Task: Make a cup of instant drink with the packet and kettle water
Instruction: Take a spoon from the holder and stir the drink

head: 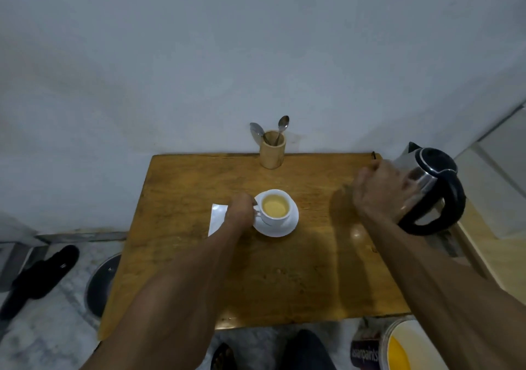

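A white cup (pixel 275 208) full of pale yellow liquid stands on a white saucer (pixel 287 227) in the middle of the wooden table (pixel 199 255). My left hand (pixel 242 211) is closed on the cup's handle at its left side. A white packet (pixel 217 218) lies flat just left of that hand, partly hidden by it. A steel kettle (pixel 427 187) with a black handle and lid stands at the table's right edge. My right hand (pixel 380 190) is blurred in front of the kettle's left side, fingers spread, with nothing in it.
A wooden holder (pixel 272 151) with two spoons stands at the table's back edge against the grey wall. On the floor lie a black slipper (pixel 42 275) and a round lid (pixel 104 281) at left, and a paint bucket (pixel 404 347) at lower right.
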